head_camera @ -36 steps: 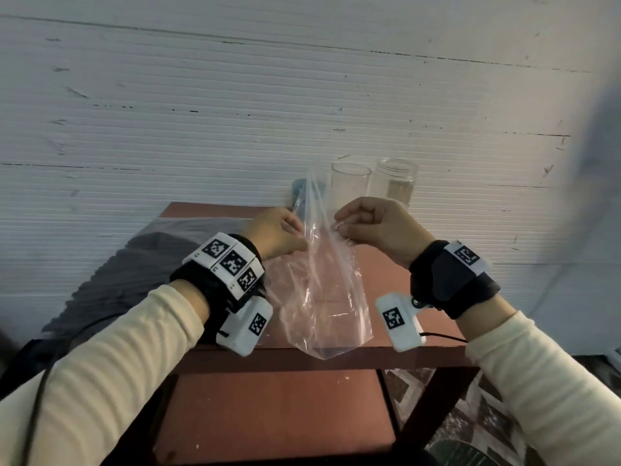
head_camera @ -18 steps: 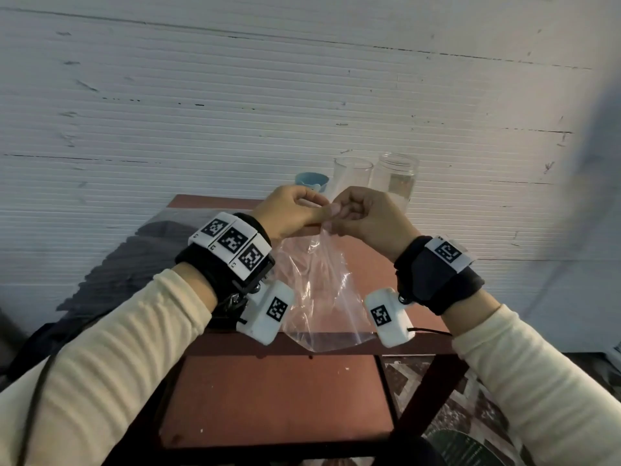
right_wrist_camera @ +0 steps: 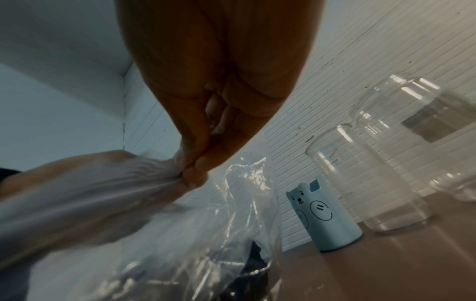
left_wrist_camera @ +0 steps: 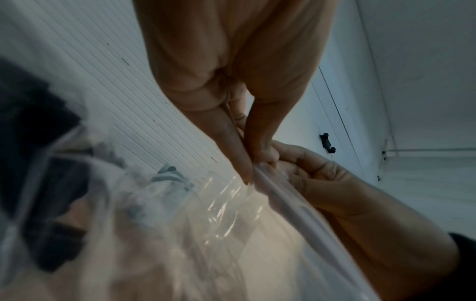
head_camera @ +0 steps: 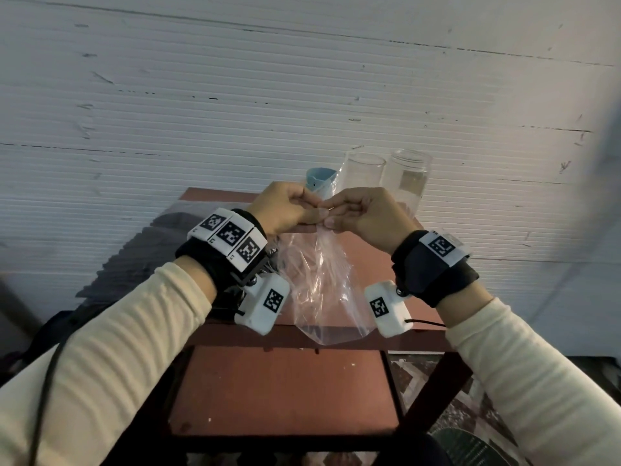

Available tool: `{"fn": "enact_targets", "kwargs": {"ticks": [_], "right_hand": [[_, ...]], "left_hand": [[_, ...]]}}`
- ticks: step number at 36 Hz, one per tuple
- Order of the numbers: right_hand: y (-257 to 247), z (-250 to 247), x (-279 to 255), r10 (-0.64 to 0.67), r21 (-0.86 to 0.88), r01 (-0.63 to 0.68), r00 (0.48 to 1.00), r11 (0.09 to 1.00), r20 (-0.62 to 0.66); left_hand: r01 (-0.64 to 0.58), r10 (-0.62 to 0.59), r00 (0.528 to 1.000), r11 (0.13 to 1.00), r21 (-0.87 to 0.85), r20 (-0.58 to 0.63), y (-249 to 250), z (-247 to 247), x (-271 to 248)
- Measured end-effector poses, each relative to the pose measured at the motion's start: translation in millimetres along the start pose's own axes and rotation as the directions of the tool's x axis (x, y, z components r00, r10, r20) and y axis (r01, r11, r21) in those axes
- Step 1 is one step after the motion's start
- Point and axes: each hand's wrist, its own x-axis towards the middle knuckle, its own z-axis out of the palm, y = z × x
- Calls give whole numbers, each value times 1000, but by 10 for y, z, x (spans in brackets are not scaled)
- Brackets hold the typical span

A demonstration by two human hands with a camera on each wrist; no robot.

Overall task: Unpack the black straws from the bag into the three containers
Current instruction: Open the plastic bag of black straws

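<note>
A clear plastic bag (head_camera: 322, 290) hangs over the red-brown table (head_camera: 379, 260). My left hand (head_camera: 289, 210) and right hand (head_camera: 356, 211) pinch its top edge together, knuckles nearly touching. In the left wrist view my left fingers (left_wrist_camera: 231, 142) pinch the bag (left_wrist_camera: 206, 224) at its rim, with the right hand (left_wrist_camera: 335, 183) beside them. The right wrist view has my right fingertips (right_wrist_camera: 198, 171) gripping the gathered plastic (right_wrist_camera: 128, 183). No black straws show in the bag. At the back stand a light blue bear holder (head_camera: 317, 179), a clear glass (head_camera: 364, 173) and a clear jar (head_camera: 408, 178).
The three containers line the table's far edge against a white ribbed wall (head_camera: 201, 112). A dark grey cloth (head_camera: 151, 250) lies on the table's left part. A lower red-brown shelf (head_camera: 285, 391) sits below the tabletop. Patterned floor (head_camera: 470, 415) lies to the right.
Both hands have come together and risen, closing the bag's mouth, which was held apart a second ago. The bag now hangs narrower and higher.
</note>
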Motion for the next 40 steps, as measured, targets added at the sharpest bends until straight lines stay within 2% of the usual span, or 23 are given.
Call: {"fn": "enact_targets", "kwargs": {"ticks": [5, 13, 16, 19, 27, 30, 35, 40], "right_hand": [[-15, 12, -30, -7, 31, 8, 1000, 999, -9], [-20, 88, -55, -4, 7, 5, 999, 1000, -54], [-27, 121, -57, 0, -12, -1, 997, 1000, -72], [-51, 149, -61, -18, -110, 10, 997, 994, -73], [-110, 235, -75, -40, -200, 16, 993, 980, -115], [-109, 259, -71, 4, -178, -29, 990, 984, -138], [-123, 277, -78, 86, -39, -92, 987, 995, -133], [-158, 301, -102, 75, -53, -84, 984, 995, -162]], "left_hand": [[8, -8, 1000, 1000, -23, -1, -15, -22, 0], [54, -57, 996, 997, -57, -69, -40, -52, 7], [62, -64, 990, 998, -19, -129, -46, -46, 14], [40, -34, 984, 999, 33, -175, -56, -38, 26], [3, 16, 990, 991, 131, -143, -37, -48, -9], [3, 22, 988, 986, 166, -150, -29, -50, -10], [16, 7, 990, 987, 160, -141, -18, -62, -4], [9, 17, 991, 982, 186, -136, -9, -77, -3]]}}
